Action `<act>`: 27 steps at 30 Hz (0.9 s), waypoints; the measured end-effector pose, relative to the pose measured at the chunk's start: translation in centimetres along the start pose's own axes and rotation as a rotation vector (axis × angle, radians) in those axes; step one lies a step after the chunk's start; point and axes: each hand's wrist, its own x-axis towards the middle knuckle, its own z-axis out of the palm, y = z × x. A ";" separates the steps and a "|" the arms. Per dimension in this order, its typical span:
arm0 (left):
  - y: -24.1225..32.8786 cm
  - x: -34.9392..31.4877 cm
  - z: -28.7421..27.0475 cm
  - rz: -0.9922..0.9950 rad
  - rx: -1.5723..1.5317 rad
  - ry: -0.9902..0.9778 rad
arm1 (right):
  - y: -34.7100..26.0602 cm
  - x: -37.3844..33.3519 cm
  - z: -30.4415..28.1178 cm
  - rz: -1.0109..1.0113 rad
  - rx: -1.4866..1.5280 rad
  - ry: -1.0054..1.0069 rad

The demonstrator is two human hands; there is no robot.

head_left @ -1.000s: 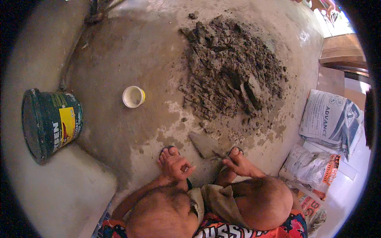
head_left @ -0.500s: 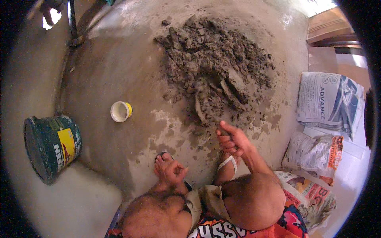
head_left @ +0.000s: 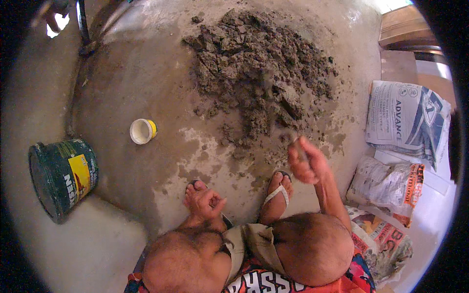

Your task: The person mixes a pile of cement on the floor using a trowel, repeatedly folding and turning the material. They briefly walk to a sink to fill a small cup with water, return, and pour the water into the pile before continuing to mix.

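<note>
A broad heap of wet grey-brown mortar (head_left: 254, 58) lies on the floor in front of me, its near part broken into loose lumps. My right hand (head_left: 310, 161) is closed round the handle of a trowel (head_left: 300, 150) at the heap's near right edge. Motion blurs the trowel's blade, so I cannot tell how much mortar is on it. My left hand (head_left: 204, 202) hangs over my left foot, beyond the knee. Its fingers are loosely curled towards the thumb, and I see nothing in them.
A small white tub with a yellow label (head_left: 143, 131) sits left of the heap. Further left is a dark green lidded bucket (head_left: 63, 178). Along the right side lie a white-and-blue cement bag (head_left: 405, 122), a crumpled whitish bag (head_left: 381, 183) and another opened bag (head_left: 386, 241).
My right hand with the trowel has moved right and slightly forward. The near part of the mortar is more broken up and its ridges are gone. My left hand stays curled near my foot.
</note>
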 end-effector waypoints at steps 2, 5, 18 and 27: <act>-0.2 -0.8 -0.4 -0.052 -0.017 -0.011 | 2.3 0.1 3.4 0.161 -0.716 0.216; -0.7 -0.8 0.4 -0.073 -0.075 -0.039 | 9.1 0.7 0.3 -0.030 -1.287 0.406; -0.4 -1.0 1.1 -0.179 -0.100 -0.076 | 0.6 9.0 3.5 -0.242 -1.128 0.683; -1.2 -2.2 1.5 -0.233 -0.087 -0.071 | -3.8 -1.9 11.5 -0.517 -1.293 0.811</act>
